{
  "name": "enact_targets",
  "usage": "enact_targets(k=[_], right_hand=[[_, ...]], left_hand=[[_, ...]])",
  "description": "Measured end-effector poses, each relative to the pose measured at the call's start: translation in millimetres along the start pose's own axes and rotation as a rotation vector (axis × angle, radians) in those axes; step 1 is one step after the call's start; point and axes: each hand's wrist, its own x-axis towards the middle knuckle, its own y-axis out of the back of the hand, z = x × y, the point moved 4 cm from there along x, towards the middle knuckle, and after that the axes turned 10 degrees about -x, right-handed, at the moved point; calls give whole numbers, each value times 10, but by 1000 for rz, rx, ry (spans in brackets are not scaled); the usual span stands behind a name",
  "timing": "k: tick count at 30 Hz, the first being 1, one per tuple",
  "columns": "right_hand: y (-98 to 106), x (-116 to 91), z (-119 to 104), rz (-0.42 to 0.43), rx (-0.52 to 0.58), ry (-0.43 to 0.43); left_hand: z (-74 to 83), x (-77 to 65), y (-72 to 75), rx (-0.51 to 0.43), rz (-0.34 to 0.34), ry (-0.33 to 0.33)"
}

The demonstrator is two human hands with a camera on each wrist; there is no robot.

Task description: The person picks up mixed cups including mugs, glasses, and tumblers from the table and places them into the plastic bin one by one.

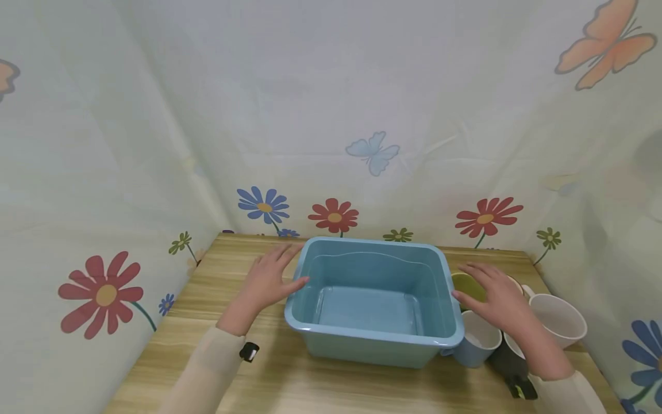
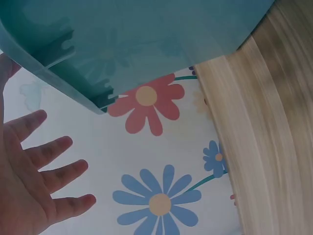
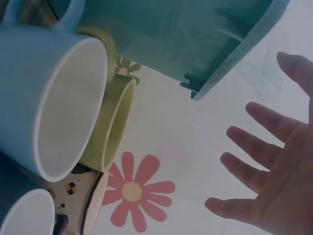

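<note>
A light blue plastic basin [image 1: 372,330] stands on the wooden table, its inside bare. My left hand [image 1: 266,279] is at its left rim, fingers spread and thumb reaching over the edge. On the other side, my right hand [image 1: 496,296] hovers with spread fingers over several mugs, thumb tip near the right rim. In the left wrist view the left hand [image 2: 34,171] shows straight fingers with nothing in them. The right hand [image 3: 274,166] looks the same in the right wrist view. Close by the basin are a blue mug [image 1: 476,339] and a green mug [image 1: 468,286].
A dark mug [image 1: 504,359] and a white mug [image 1: 555,316] stand at the table's right side, partly behind the right arm. A patterned mug [image 3: 73,196] sits beside the green one. Flower-printed cloth [image 1: 310,115] hangs behind the wooden table [image 1: 227,270].
</note>
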Motion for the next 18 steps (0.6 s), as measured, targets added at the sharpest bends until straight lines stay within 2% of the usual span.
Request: enact_targets(k=[9,15,18], right_hand=[[-57,-66,63,13,12,-12],[-65,-115,109,54,46,-11],[-76,-150,133,57,72,-23]], left_hand=[[-97,-91,-58,-75,44,5],[-174,-154,-92,-129,28,61],[-203,-187,-107,-172,13,109]])
